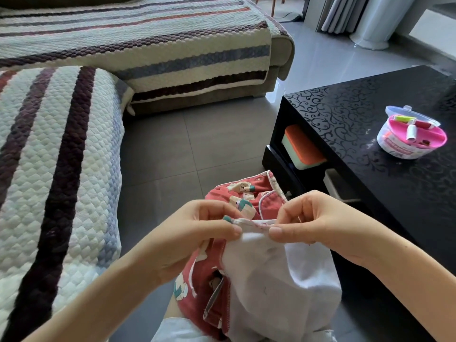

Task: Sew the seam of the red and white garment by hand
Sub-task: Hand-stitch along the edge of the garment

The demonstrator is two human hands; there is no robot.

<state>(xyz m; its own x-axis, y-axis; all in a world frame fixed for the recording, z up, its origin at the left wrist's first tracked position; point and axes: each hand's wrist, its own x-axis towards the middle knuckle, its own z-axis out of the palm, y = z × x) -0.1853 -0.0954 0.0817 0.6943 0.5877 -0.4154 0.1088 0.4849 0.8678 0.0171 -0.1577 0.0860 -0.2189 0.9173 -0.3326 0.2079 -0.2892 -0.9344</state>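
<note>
Hanging beside the black table (357, 134), the red and white garment (269, 275) is judged light, limp and easily bunched; it is pinched by the left hand (197, 233) and right hand (318, 223), both clamped just beside each other on the folded seam edge (254, 224); no needle is discernible

Single view: wide-angle camera on person's head. Faces forward and down over lap. Very near left hand (195, 235) and right hand (320, 223), both pinching garment (271, 280) at lower centre; forearms enter from bottom corners. Sofa (61, 169) fills left and top, floor (172, 149) middle, dark worktop (370, 193) right. Straight edges bow near frame borders. Far end of room shows at top right.
</note>
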